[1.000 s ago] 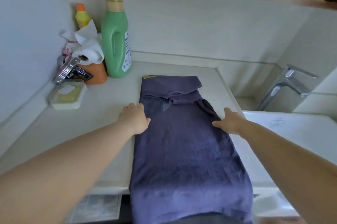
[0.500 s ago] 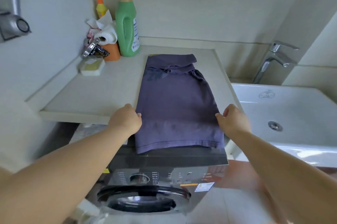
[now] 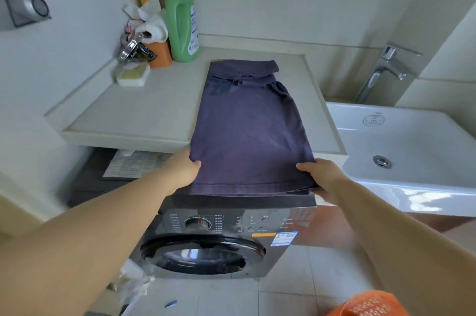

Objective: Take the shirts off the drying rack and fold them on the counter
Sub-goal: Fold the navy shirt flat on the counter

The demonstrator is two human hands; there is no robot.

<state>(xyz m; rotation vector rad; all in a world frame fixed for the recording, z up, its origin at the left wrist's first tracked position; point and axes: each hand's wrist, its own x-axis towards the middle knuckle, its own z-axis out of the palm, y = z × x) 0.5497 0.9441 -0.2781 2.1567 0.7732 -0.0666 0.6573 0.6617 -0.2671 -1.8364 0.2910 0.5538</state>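
Head view: a purple shirt (image 3: pixel 247 130) lies lengthwise on the pale counter (image 3: pixel 144 114), its sides already folded in to a narrow strip, collar at the far end near the wall; its near hem hangs past the counter's front edge, above the top of the dark front-loading washing machine (image 3: pixel 221 238).

Risks, as I judge them: the hem end has no counter beneath it, so if either hand lets go early that end could sag and drag the strip out of line; the 2 hands grip opposite corners, so an uneven lift would skew the fold and leave the hem crooked against the collar; the right edge of the shirt runs close to the counter's right rim beside the white sink (image 3: pixel 401 140), so a sideways pull could tip cloth over that rim; the green detergent bottle (image 3: pixel 181 11) and the cluttered orange cup (image 3: pixel 159 54) stand well apart at the far left and look safe.

The left hand (image 3: pixel 181 174) pinches the near left corner of the hem, thumb on top, fingers under the cloth; the right hand (image 3: pixel 323 178) grips the near right corner the same way, thumb lying along the top; both sit at the shirt's nearest end, just in front of the counter edge.
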